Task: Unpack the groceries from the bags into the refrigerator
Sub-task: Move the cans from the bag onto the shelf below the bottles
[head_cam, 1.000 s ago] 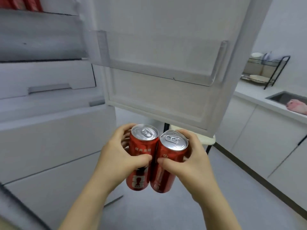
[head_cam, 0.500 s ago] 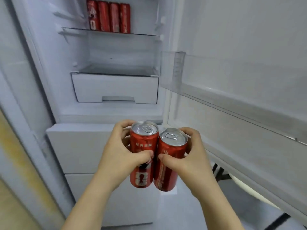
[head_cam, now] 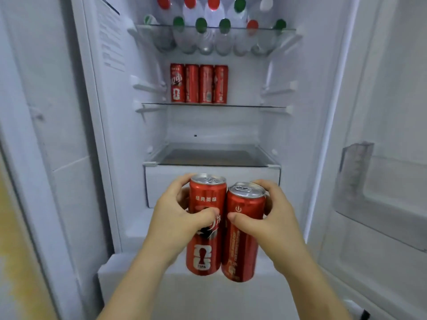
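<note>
Two tall red soda cans are held upright side by side in front of the open refrigerator (head_cam: pixel 120 158). My left hand (head_cam: pixel 178 218) grips the left red can (head_cam: pixel 204 248); my right hand (head_cam: pixel 268 225) grips the right red can (head_cam: pixel 242 250). The cans touch each other. They hang in front of the white drawer (head_cam: pixel 166 188), below the glass shelves. Several matching red cans (head_cam: pixel 198 83) stand in a row on the middle glass shelf (head_cam: pixel 254 106).
Clear bottles with red, green and white caps (head_cam: pixel 208 31) fill the top shelf. The glass shelf above the drawer (head_cam: pixel 212 157) holds nothing. The open door with its bin (head_cam: pixel 374 181) stands at the right. A yellowish wall runs down the left edge.
My view has swung left and up from the door to face the fridge interior. Both hands kept hold of the two cans and rose slightly toward the shelves.
</note>
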`<state>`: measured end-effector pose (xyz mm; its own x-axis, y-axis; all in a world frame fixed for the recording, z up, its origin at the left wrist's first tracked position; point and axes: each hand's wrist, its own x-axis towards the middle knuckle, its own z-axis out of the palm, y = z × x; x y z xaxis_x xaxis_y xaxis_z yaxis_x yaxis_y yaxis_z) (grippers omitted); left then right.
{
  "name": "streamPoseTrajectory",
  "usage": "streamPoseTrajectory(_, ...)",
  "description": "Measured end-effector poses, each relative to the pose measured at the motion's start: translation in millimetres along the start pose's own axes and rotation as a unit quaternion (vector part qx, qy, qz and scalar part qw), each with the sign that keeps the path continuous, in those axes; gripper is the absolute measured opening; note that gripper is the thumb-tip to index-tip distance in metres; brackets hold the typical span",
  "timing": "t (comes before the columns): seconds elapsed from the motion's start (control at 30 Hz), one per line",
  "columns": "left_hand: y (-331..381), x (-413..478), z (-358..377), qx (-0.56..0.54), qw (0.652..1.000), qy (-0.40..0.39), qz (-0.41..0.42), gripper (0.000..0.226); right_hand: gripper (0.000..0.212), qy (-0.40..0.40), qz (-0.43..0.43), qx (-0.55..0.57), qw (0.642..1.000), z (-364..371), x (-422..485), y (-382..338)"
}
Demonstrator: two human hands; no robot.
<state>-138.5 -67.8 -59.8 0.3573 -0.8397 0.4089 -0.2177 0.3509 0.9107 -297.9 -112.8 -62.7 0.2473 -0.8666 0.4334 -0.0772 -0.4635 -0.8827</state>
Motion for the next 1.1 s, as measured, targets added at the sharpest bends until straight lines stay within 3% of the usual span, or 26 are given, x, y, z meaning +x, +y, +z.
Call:
streamPoseTrajectory(0.2, 5.1, 83.6, -34.1, -0.002, 0.999, -0.013, 0.049, 0.053, 0.05, 0.04, -0.047, 0.014, 0.998, 44.7, 73.0, -16.5)
streamPoseTrajectory(0.4, 8.3, 140.7, -40.2, -0.026, 0.998, 0.014, 0.062, 0.07, 0.044, 0.062, -0.085, 0.012, 0.994, 62.1, 125.9, -31.1)
streamPoseTrajectory(0.63, 32.8, 192.6, -29.2, -0.074, 0.993, 0.03, 0.09, 0.051, 0.034, 0.071, -0.147, 0.036, 0.986, 60.5, 184.7, -53.7)
streamPoseTrajectory(0.97, 82.8, 261.3, -12.0, -0.092, 0.982, 0.041, 0.157, 0.044, 0.028, 0.116, -0.196, 0.06, 0.972, 45.0, 261.2, -94.6)
streamPoseTrajectory(1.1, 99.1, 288.7, -3.6, -0.106, 0.979, 0.047, 0.169, 0.052, 0.024, 0.125, -0.208, 0.07, 0.968, 39.3, 286.5, -109.0)
